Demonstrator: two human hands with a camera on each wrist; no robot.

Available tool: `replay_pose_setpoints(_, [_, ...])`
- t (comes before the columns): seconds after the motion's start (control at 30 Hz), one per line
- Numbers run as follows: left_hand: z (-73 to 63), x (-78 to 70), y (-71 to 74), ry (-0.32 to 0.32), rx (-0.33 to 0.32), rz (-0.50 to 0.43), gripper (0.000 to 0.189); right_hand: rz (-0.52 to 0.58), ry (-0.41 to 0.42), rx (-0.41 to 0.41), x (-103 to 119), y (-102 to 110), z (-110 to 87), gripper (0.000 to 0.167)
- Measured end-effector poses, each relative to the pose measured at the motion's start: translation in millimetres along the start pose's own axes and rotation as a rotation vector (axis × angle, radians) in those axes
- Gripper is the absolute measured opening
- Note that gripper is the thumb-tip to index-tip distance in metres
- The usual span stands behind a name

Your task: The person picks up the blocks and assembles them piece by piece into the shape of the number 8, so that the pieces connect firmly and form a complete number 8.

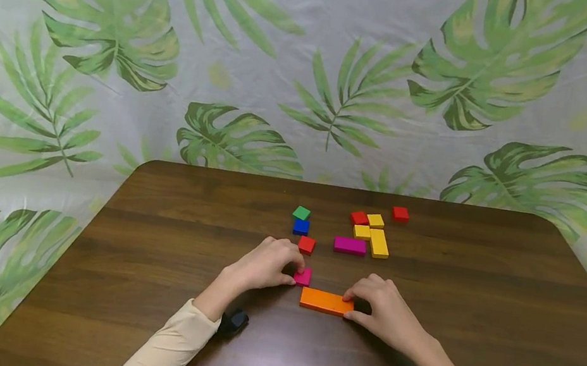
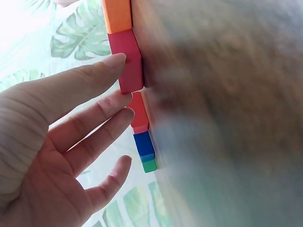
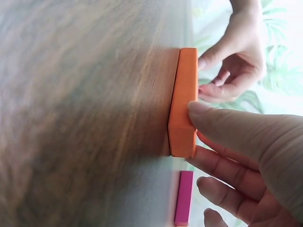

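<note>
My left hand pinches a small pink block on the table, thumb at its near side and index finger at its far side. The left wrist view shows the thumb lying against this pink block. To its right, my right hand grips the right end of a long orange block between thumb and fingers. In the right wrist view the orange block lies flat along the tabletop. Its left end sits right at the pink block's near edge.
Beyond the left hand, red, blue and green blocks run in a line. Farther right lie a purple block, a long yellow block and several small yellow and red ones. A leaf-patterned cloth hangs behind the table.
</note>
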State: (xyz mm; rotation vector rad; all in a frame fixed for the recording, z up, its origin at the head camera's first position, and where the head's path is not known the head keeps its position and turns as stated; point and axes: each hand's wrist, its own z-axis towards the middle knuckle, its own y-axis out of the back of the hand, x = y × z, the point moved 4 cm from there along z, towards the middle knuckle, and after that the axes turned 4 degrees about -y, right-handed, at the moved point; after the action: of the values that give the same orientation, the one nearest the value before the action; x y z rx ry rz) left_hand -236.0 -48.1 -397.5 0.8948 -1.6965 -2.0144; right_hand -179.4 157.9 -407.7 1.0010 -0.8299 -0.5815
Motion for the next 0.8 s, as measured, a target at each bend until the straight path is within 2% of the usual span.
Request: replay_pose_setpoints(0.8, [-1.2,-3.9,2.3,-0.013,0.029,0.03,0.012,0.046,0.036,0.001,-3.7,-0.2,0.0,0.018])
